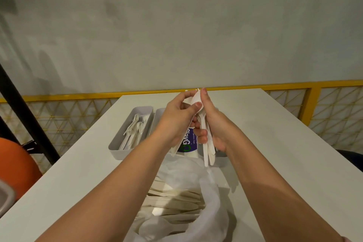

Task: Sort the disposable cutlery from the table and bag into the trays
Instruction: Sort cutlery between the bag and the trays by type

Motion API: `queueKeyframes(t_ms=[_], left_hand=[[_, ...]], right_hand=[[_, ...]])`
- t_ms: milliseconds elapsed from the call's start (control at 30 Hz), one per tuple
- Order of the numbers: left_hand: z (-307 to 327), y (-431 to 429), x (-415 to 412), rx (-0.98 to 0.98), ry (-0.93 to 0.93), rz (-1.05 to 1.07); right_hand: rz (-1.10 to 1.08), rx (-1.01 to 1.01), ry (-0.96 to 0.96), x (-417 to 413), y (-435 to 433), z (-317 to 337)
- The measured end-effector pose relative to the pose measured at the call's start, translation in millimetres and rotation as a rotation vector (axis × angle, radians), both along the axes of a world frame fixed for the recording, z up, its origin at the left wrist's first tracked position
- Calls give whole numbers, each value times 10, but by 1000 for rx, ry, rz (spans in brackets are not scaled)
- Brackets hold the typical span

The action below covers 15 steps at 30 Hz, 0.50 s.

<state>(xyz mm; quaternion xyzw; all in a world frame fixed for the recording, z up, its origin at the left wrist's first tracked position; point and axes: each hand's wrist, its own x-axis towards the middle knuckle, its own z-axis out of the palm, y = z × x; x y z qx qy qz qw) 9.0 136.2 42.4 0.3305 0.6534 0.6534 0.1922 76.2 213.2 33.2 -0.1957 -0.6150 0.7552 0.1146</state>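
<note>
White plastic makes up the bundle of cutlery (206,144), which is sitting upright in the right hand (217,125), above the far end of the bag. The right fingers (202,138) are curling tight round the handles, whose ends are pointing down. At the top, the left hand (176,118) is pinching what looks like a spoon (196,100) by its bowl, its fingers (184,95) and thumb clamping on it just above the right fist. A purple-labelled packet (187,143) is hanging against the bundle; which hand is carrying it I cannot tell. To do this well, I judge the left hand should be drawing one piece straight out while the right is loosening only slightly, so the rest are not slipping. Beyond, a grey tray (117,144) is holding forks on the bench (275,143), with a second tray (159,112) half hidden. Nearest, the clear bag (213,192) is lying open, holding more pieces.
</note>
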Motion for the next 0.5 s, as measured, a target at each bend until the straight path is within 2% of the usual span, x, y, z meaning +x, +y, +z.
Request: queueKeyframes(t_ms=[300,500], left_hand=[[63,11,-94,-149,36,-2],[61,6,-78,-190,24,-93]], right_hand=[[7,-34,-20,-9,4,-2],[-30,-6,-36,-8,-10,-11]])
